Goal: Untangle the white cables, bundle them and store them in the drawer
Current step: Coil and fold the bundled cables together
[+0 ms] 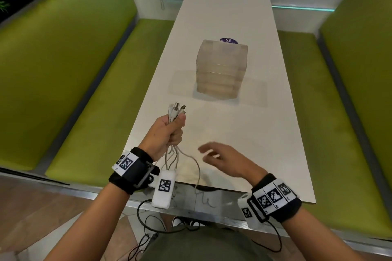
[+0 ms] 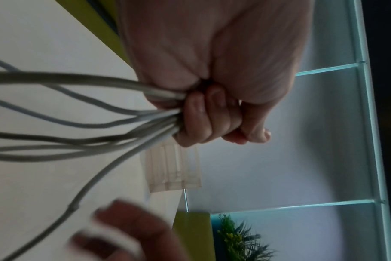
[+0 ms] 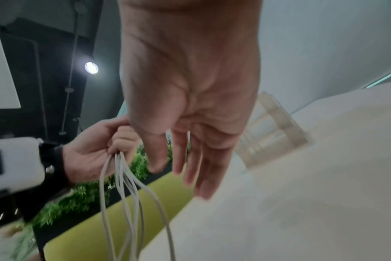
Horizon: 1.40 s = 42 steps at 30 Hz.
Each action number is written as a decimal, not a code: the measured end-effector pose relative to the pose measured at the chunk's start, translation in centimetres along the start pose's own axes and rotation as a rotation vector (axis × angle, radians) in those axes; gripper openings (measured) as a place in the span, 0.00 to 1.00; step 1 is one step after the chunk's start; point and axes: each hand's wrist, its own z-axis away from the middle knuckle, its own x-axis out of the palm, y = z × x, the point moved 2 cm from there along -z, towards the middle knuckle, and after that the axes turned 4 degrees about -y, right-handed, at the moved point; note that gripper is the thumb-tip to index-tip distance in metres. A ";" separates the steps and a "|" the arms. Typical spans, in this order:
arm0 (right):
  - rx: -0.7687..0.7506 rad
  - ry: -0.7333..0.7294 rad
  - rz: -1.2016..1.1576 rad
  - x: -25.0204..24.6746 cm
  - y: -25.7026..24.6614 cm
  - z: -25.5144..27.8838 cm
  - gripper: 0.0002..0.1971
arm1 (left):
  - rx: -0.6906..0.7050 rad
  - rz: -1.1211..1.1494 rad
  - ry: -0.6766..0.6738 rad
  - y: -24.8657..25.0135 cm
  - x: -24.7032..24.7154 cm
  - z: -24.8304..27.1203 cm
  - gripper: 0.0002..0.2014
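My left hand [image 1: 169,131] grips several white cables [image 1: 176,154] in a fist above the near left part of the white table [image 1: 244,137]. Their plugs [image 1: 177,109] stick up out of the fist, and the loose lengths hang past the table's front edge. In the left wrist view the cables [image 2: 89,123] fan out from the curled fingers [image 2: 201,116]. My right hand [image 1: 224,160] hovers just right of the hanging cables, fingers straight and spread, holding nothing. The right wrist view shows that palm [image 3: 190,106] open beside the cables [image 3: 127,194]. A translucent drawer unit [image 1: 221,69] stands mid-table, its drawers pushed in.
Green padded benches [image 1: 74,91] flank the table on both sides. A purple round label [image 1: 229,40] lies behind the drawer unit. Black wires [image 1: 152,224] trail from the wrist devices below the table's front edge. Green plants [image 3: 83,190] stand behind the left bench.
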 end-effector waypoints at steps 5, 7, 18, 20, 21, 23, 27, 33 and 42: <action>-0.161 0.096 -0.309 -2.6 -4.6 -0.4 0.33 | 0.043 0.018 -0.097 0.4 2.2 -0.3 0.17; -0.205 0.131 -0.426 -3.5 -5.8 -1.0 0.29 | 0.038 0.050 -0.154 1.0 3.4 -0.6 0.27; -0.176 0.540 -0.492 -6.1 -8.9 -1.9 0.08 | 0.121 -0.036 0.019 3.1 6.8 -3.2 0.37; -0.210 0.571 -0.465 -7.0 -9.7 -1.9 0.07 | 0.143 0.006 0.012 3.9 7.0 -4.0 0.39; -0.229 0.579 -0.446 -7.7 -10.0 -1.9 0.08 | 0.164 0.015 0.002 4.3 7.2 -4.3 0.38; -0.262 0.569 -0.411 -9.4 -10.9 -1.8 0.10 | 0.223 -0.034 -0.022 5.2 7.2 -4.7 0.35; -0.329 0.520 -0.427 -13.6 -13.1 -0.8 0.10 | 0.310 -0.139 -0.111 5.9 7.6 -5.0 0.23; -0.304 0.467 -0.329 -17.9 -14.3 -0.9 0.16 | 0.297 -0.095 -0.199 7.4 8.9 -5.4 0.17; -0.094 0.417 0.796 -17.8 -13.2 -0.6 0.48 | 0.252 -0.550 -0.106 7.4 6.2 -6.1 0.18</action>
